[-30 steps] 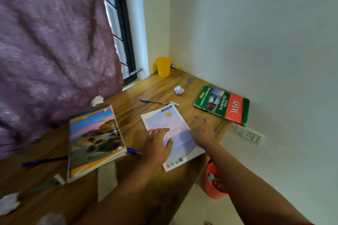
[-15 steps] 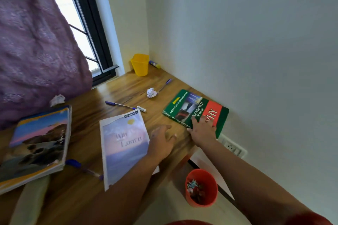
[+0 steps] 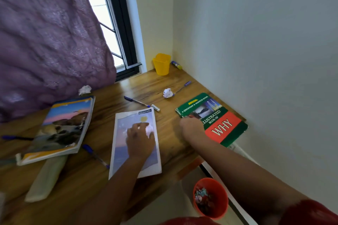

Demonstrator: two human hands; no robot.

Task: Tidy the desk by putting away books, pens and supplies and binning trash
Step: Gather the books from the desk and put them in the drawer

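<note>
My left hand (image 3: 140,139) lies flat with fingers spread on a pale purple notebook (image 3: 121,139) in the middle of the wooden desk (image 3: 170,139). My right hand (image 3: 192,126) is at the near left edge of the green and red "WHY" book (image 3: 219,115) by the wall, fingers curled onto that edge. A landscape-cover book (image 3: 62,126) lies to the left. Pens lie at the back (image 3: 137,101), near the wall (image 3: 182,87) and between the books (image 3: 95,155). Crumpled paper balls sit at the back middle (image 3: 167,93) and by the curtain (image 3: 85,89).
A yellow cup (image 3: 161,64) and a glue stick (image 3: 176,65) stand in the far corner. A red bin (image 3: 210,199) with scraps is on the floor below the desk edge. A pale green pouch (image 3: 47,177) lies at the near left. A purple curtain (image 3: 45,42) hangs left.
My left hand moved from the bare desk back onto the purple notebook. My right hand slid from the top of the green book to its left edge.
</note>
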